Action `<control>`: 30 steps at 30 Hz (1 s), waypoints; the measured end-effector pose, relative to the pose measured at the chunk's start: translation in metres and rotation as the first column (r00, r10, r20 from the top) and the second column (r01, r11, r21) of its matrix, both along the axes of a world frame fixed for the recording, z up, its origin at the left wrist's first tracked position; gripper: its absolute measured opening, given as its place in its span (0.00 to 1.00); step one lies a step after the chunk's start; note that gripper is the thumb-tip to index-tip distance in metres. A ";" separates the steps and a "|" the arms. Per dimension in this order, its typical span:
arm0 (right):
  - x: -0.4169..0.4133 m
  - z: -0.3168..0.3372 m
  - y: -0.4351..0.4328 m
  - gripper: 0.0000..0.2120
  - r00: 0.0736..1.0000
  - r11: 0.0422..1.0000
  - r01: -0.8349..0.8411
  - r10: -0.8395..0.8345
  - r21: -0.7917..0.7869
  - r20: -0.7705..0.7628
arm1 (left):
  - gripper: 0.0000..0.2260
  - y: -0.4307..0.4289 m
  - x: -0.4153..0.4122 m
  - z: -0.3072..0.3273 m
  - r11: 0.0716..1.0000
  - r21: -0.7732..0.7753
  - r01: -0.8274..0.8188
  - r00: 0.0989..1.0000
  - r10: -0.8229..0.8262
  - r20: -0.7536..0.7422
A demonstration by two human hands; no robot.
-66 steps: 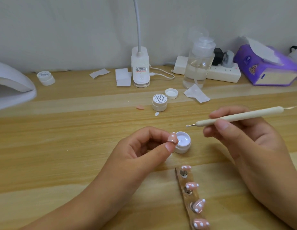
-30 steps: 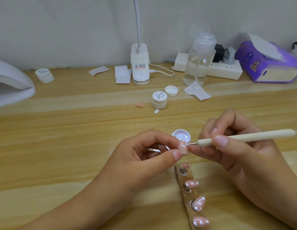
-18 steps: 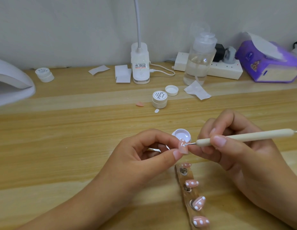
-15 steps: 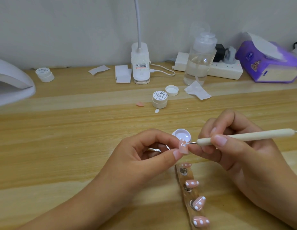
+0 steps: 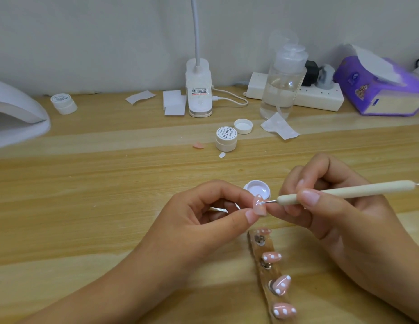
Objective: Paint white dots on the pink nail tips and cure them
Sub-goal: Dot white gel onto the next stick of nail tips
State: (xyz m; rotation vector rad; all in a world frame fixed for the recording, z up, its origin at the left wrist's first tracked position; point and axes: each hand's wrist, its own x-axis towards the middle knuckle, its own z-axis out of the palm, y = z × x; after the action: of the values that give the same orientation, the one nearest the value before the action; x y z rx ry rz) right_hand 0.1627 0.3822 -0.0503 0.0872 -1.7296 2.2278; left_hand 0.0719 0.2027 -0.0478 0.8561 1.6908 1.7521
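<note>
Bright, even light; soft shadows under the left hand [image 5: 199,220] and right hand [image 5: 332,218] on the table [image 5: 86,206]; tissue box [image 5: 379,90] blurred.

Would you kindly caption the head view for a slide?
Left hand pinches a pink nail tip; right hand touches it with a dotting tool.

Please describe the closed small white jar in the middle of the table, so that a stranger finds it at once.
Start at the white desk lamp base by the wall on the light wooden table. In front of it, slightly right, stands the small round white jar with script on its closed lid. Only this jar has a loose pink nail tip beside it.
</note>
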 end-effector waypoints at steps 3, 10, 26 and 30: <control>0.000 0.000 0.000 0.12 1.000 1.000 0.006 -0.006 0.005 0.003 | 0.07 -0.001 0.000 0.000 1.000 -0.011 0.001 1.000 -0.002 -0.011; 0.000 0.000 0.000 0.11 1.000 1.000 0.001 -0.001 0.007 -0.014 | 0.07 0.000 0.000 0.000 1.000 -0.012 0.000 1.000 0.000 -0.008; -0.007 0.005 0.013 0.11 0.960 0.940 0.280 -0.273 0.193 -0.061 | 0.05 0.000 0.000 0.000 0.999 0.037 0.006 1.000 -0.007 0.014; -0.012 0.004 0.012 0.05 0.947 0.867 0.305 -0.320 0.393 -0.029 | 0.05 0.000 -0.002 -0.001 0.998 0.052 -0.044 0.999 0.042 0.035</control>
State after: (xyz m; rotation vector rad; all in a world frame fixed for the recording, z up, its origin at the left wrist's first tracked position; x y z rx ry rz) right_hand 0.1512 0.3946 -0.0466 -0.1373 -2.0255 1.6405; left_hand 0.0701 0.2030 -0.0487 0.8147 1.6593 1.8372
